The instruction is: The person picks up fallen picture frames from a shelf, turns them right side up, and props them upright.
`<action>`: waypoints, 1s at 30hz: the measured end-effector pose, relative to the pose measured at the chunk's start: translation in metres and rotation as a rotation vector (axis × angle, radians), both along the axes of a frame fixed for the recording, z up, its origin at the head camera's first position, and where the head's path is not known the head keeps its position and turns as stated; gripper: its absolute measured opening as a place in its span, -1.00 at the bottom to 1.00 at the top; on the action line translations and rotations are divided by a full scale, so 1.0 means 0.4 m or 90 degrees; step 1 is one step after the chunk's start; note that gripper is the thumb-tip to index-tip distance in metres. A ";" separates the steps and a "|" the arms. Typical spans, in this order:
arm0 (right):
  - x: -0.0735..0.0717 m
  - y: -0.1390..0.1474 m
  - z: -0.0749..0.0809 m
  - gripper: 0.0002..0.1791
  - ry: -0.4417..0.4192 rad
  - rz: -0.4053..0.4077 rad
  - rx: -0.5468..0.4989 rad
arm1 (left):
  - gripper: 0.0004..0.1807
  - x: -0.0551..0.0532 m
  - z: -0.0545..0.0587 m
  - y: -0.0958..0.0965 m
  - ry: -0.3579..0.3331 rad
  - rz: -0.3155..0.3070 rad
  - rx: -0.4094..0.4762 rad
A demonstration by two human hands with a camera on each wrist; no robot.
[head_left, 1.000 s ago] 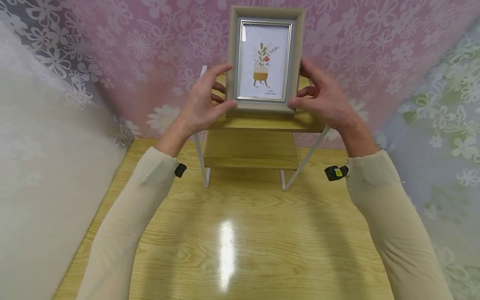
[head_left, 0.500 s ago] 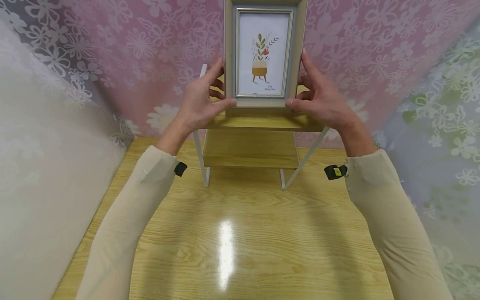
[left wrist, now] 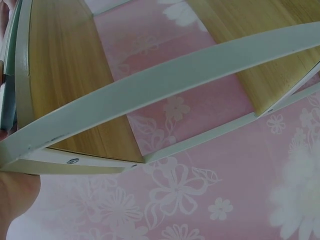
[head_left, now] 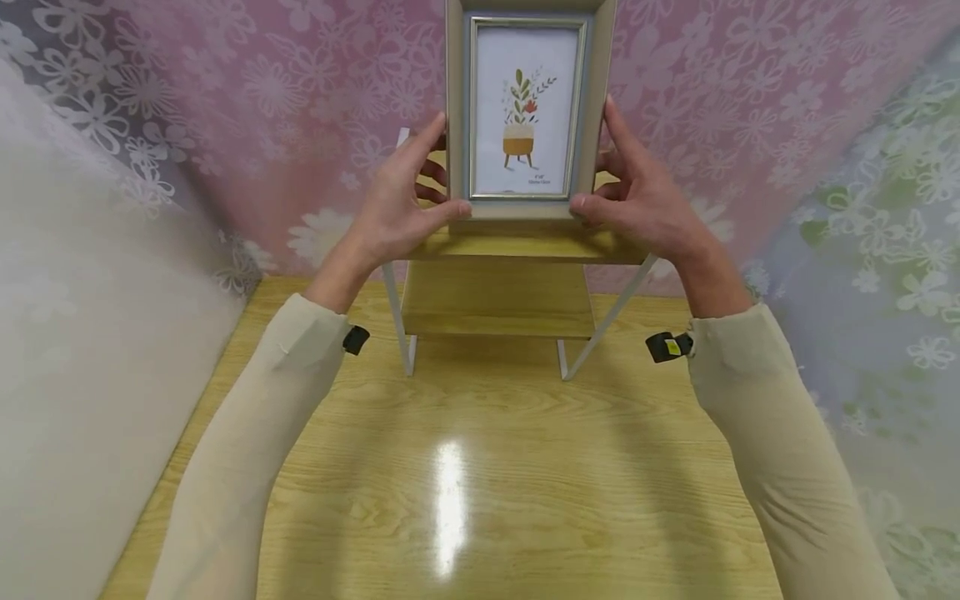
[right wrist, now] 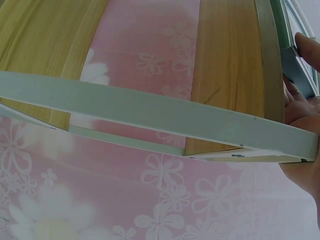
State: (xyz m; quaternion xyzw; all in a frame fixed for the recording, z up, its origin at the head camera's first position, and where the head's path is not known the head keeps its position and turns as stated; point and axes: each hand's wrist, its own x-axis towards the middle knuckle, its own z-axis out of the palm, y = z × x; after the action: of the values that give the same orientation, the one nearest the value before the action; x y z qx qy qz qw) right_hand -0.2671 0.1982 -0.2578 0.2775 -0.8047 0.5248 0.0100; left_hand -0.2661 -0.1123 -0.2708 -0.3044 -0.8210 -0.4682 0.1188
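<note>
A: Where is the picture frame (head_left: 521, 211)?
B: Upright in front of the pink wall (head_left: 300, 150), above the front part of the top board (head_left: 540, 244) as the head view sees it. Upper edge cut off at the top of that view. Can't tell if its base touches the wood.

A: Left hand (head_left: 397, 200)?
B: Holding the frame by its left side. Thumb on the lower left corner, index finger up along the edge, other fingers bent behind.

A: Right hand (head_left: 651, 196)?
B: Holding the opposite side in much the same way, thumb on the lower right corner.

A: Inside the frame?
B: A print (head_left: 518, 137): leafy stems and a red flower in a two-tone pot on legs. Small lettering below, too fine to read. Thin metallic border around it.

A: The table?
B: Two levels of wood. Lower shelf (head_left: 498, 300) beneath the top board, slanting white leg (head_left: 611, 317) on the right. Left wrist view: pale bar (left wrist: 165, 82) across both boards, screw (left wrist: 73, 161) near the corner.

A: Surroundings?
B: Wood-patterned floor (head_left: 570, 467) with a streak of glare. Pale wall on the left (head_left: 90, 358), flowered bluish wall on the right (head_left: 862, 292).

A: The person's arms?
B: Beige left sleeve (head_left: 243, 429), beige right sleeve (head_left: 772, 425); a black device by each cuff, the right one (head_left: 662, 347) with a yellow mark.
</note>
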 end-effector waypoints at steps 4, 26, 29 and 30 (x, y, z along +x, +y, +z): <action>-0.001 -0.003 -0.003 0.12 0.006 -0.005 0.003 | 0.02 0.003 -0.001 -0.002 0.011 0.002 -0.014; 0.001 -0.002 -0.009 0.08 0.048 -0.035 0.010 | 0.00 0.009 0.001 -0.002 -0.020 0.015 -0.041; 0.002 -0.001 -0.007 0.04 0.039 -0.047 -0.006 | -0.01 0.009 0.002 -0.001 -0.012 0.008 -0.042; 0.003 -0.001 -0.007 0.03 0.039 -0.051 -0.013 | -0.02 0.009 0.002 0.000 -0.007 0.003 -0.039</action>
State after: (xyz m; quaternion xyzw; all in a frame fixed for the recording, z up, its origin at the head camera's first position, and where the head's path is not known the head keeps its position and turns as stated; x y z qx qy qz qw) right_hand -0.2660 0.1977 -0.2606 0.2609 -0.8092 0.5232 0.0581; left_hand -0.2627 -0.1125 -0.2702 -0.3035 -0.8364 -0.4439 0.1063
